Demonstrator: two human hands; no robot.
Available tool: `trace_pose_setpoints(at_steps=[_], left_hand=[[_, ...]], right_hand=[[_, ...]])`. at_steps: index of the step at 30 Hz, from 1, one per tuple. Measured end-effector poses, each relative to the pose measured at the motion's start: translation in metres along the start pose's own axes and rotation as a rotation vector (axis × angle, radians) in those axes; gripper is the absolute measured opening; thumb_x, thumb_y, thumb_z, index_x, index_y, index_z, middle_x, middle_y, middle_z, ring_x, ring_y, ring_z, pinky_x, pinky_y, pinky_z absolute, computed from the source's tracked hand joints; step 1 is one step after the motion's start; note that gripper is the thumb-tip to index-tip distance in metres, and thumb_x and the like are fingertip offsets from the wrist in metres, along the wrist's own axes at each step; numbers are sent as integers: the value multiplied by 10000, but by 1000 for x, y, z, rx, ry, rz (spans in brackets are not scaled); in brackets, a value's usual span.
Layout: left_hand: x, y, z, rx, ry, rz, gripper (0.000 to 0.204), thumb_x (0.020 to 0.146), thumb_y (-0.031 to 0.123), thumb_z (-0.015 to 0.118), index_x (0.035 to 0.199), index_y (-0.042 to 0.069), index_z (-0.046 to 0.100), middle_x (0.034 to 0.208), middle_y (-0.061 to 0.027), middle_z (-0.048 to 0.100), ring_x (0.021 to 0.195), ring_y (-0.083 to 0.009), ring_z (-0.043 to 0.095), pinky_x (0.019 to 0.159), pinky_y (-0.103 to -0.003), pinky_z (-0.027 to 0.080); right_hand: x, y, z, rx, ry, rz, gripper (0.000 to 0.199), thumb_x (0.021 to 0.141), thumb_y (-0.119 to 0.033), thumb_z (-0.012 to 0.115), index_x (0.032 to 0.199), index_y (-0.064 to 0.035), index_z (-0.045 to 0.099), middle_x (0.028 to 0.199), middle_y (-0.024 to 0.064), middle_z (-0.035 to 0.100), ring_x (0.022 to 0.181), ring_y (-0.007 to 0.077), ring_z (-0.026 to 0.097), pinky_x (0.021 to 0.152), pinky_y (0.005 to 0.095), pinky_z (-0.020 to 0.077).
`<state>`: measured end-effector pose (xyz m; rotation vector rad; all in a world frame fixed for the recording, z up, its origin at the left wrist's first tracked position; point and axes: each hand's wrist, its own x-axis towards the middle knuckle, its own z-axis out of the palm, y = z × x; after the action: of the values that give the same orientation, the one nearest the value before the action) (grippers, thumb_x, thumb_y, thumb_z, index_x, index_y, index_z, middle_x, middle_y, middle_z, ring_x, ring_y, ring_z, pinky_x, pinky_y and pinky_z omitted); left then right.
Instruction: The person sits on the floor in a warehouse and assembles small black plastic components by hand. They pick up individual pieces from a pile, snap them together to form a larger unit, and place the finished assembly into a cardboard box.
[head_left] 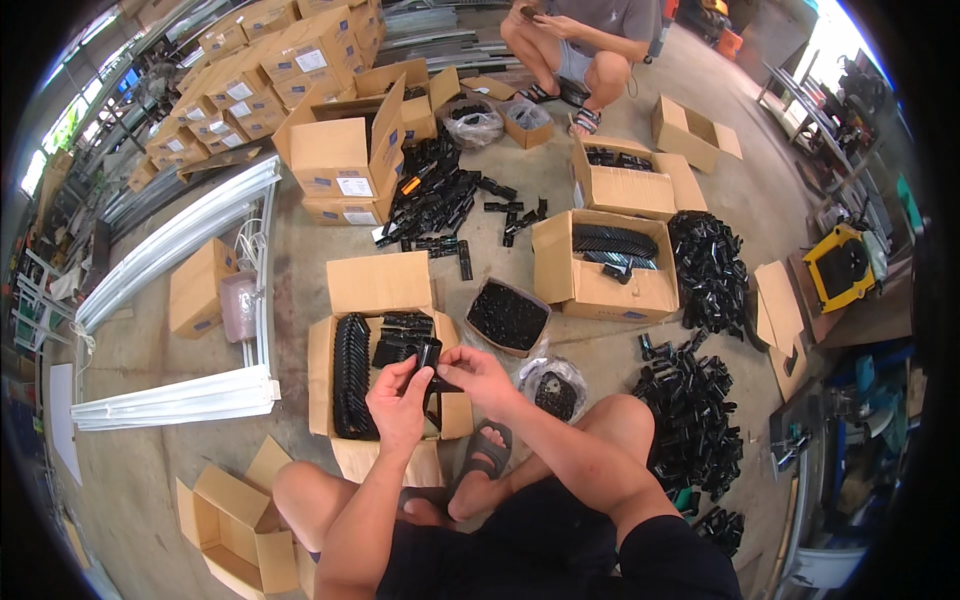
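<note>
Both my hands meet over an open cardboard box (325,385) between my knees. My left hand (398,397) and my right hand (475,375) together grip one small black plastic part (431,362), pinched between the fingertips. Inside the box a neat row of black parts (352,376) stands along the left wall, and looser black parts (400,335) lie at the back. I sit low on the concrete floor with my feet in sandals (488,452).
A small box of dark screws (507,316) and a clear bag of small parts (556,388) lie just right of my hands. Piles of black parts (692,412) cover the floor at right. More open boxes (605,265), stacked cartons (250,70), white profiles (170,400) and a crouching person (585,40) surround me.
</note>
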<state>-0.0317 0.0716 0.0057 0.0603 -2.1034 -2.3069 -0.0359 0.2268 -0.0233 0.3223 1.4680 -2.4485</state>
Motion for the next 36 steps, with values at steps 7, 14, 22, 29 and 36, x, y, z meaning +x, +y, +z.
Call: trace_pose_setpoints(at_steps=[7, 14, 22, 29, 36], left_hand=[[0, -8, -3, -11, -2, -47, 236, 917, -23, 730, 1139, -73, 666, 1062, -112, 746, 942, -105, 681, 865, -238, 543], [1, -2, -5, -136, -1, -60, 206, 925, -41, 706, 1123, -63, 656, 1054, -115, 743, 922, -101, 681, 851, -239, 544], [-7, 0, -5, 61, 11, 45, 212, 926, -32, 709, 1128, -66, 657, 1064, -111, 745, 927, -97, 681, 842, -239, 548], [-2, -1, -4, -89, 17, -5, 225, 918, -27, 719, 1130, -75, 664, 1046, -118, 743, 925, -107, 681, 859, -245, 550], [3, -6, -10, -70, 139, -84, 249, 926, 12, 727, 1154, -58, 656, 1039, -102, 733, 917, -111, 670, 844, -256, 539]], right_hand=[[3, 11, -7, -161, -17, -107, 62, 957, -136, 690, 964, -75, 684, 963, -8, 687, 862, 81, 628, 751, 244, 498], [3, 14, -3, -234, -3, -196, 106, 942, -111, 708, 999, -24, 692, 940, 13, 687, 883, 98, 638, 764, 260, 511], [6, 15, -9, 190, -109, 179, 110, 953, -123, 704, 999, -25, 689, 937, -7, 668, 899, 86, 617, 800, 260, 502], [2, 13, -3, -210, -60, -173, 152, 958, -150, 707, 1050, -31, 683, 944, -16, 676, 860, 51, 598, 792, 243, 490], [8, 14, -5, -2, -19, -79, 205, 1013, -205, 663, 1084, -16, 697, 976, -1, 710, 880, 67, 625, 823, 244, 507]])
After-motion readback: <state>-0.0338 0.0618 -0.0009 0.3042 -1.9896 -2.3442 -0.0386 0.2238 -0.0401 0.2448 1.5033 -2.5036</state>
